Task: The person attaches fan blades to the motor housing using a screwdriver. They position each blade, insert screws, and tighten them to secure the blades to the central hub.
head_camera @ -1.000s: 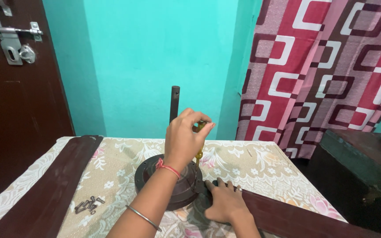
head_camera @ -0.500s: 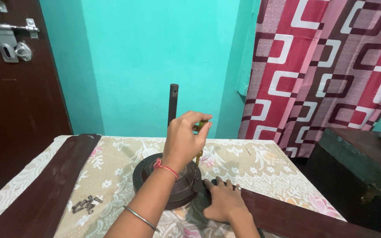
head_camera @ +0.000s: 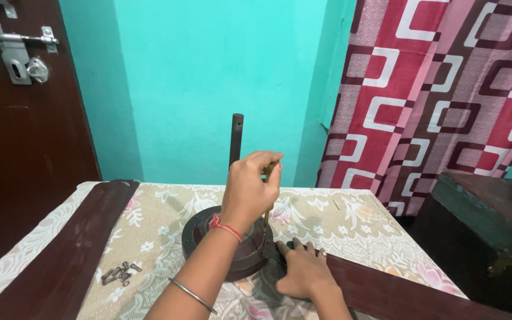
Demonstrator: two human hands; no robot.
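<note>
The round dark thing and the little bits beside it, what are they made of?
The round motor housing looks like painted metal: dark brown with a dull sheen and a rigid, ridged rim. The loose screws look like bare steel, grey and slightly shiny. The upright rod also seems metal, dark and matte, though the finish is hard to tell.

Left hand [head_camera: 250, 189] closed round the handle of a screwdriver [head_camera: 268, 201], held upright, tip down at the edge of a dark round fan motor [head_camera: 208, 240]; right hand [head_camera: 304, 272] flat on a brown fan blade [head_camera: 398, 290] beside the motor; motor's rod [head_camera: 236, 139] upright; second blade [head_camera: 72, 249] at left; loose screws [head_camera: 120, 274] on floral cloth [head_camera: 339, 219]; patterned curtain [head_camera: 445, 95]; brown door [head_camera: 19, 148].
</note>
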